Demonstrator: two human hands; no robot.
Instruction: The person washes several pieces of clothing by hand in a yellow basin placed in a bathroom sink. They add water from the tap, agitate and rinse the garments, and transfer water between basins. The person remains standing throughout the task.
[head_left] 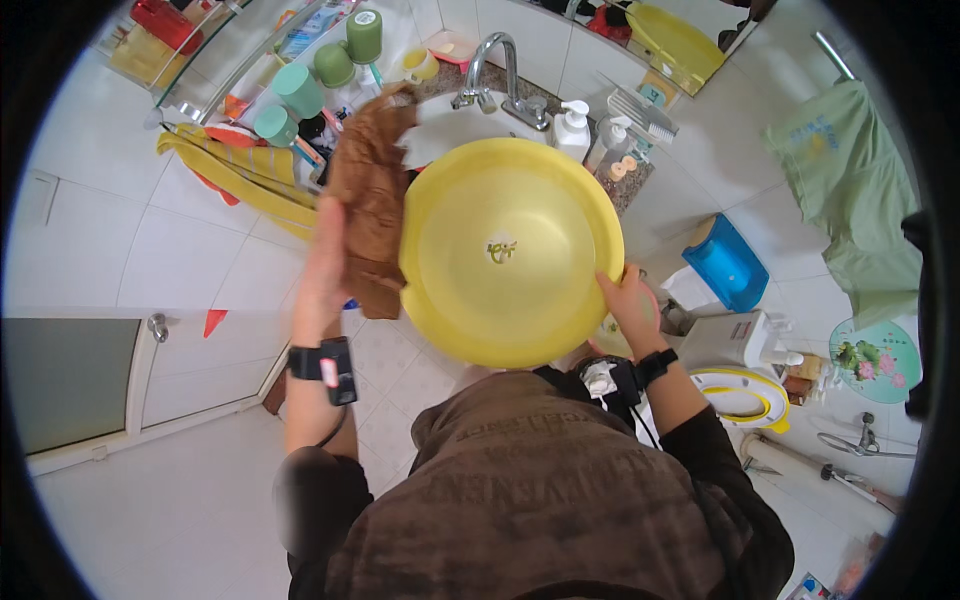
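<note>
A big yellow plastic basin (500,310) with a small printed figure on its bottom is held up in front of me, partly over the sink. My right hand (630,303) grips its right rim, thumb on the inner side. At the basin's left side hangs a crumpled brown cloth (370,205), held by my left hand (322,262); most of that hand's fingers are hidden behind the cloth. No water shows clearly inside the basin.
Behind the basin stand the white sink (435,130), a chrome faucet (500,75) and a white pump bottle (572,130). Green cups (297,93) and a yellow towel (240,180) are at left. At right are a blue holder (728,262) and the toilet seat (740,398).
</note>
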